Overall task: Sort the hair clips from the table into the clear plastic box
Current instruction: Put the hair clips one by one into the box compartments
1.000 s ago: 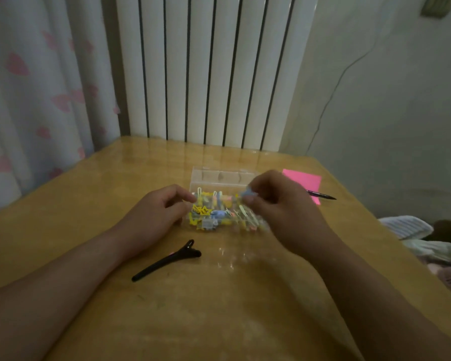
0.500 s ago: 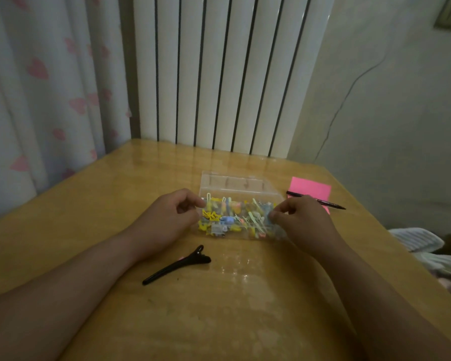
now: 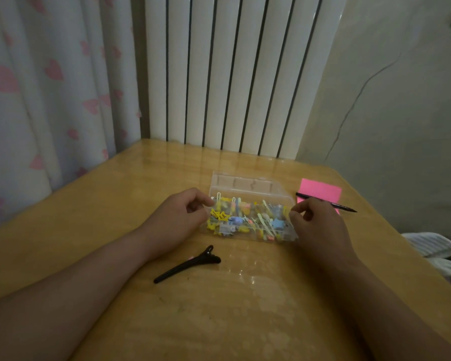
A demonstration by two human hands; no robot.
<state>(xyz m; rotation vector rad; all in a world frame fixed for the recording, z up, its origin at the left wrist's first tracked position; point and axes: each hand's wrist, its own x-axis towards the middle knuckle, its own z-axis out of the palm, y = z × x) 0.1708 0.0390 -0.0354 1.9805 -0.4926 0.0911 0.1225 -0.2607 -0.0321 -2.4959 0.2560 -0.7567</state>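
Note:
The clear plastic box (image 3: pixel 245 237) lies in the middle of the wooden table (image 3: pixel 219 308), its lid (image 3: pixel 248 185) tipped open toward the back. Several small colourful hair clips (image 3: pixel 245 220) fill it: yellow, blue, pink and pale ones. My left hand (image 3: pixel 177 217) is at the box's left end, fingers curled, thumb and forefinger pinching its edge. At the right end my right hand (image 3: pixel 318 225) has curled fingertips against the box wall. A long black hair clip (image 3: pixel 188 264) lies loose on the table, in front of the box and below my left wrist.
A pink sticky note (image 3: pixel 320 191) with a black pen (image 3: pixel 328 204) across it lies right of the box. A white radiator (image 3: pixel 232 74) stands behind the table, a heart-print curtain (image 3: pixel 37 100) to the left. Striped fabric (image 3: pixel 432 246) lies past the right edge.
My right hand held a small blue clip over the box a second ago; it has since moved down to the box's right end with no clip visible in it. The left hand stayed at the left end.

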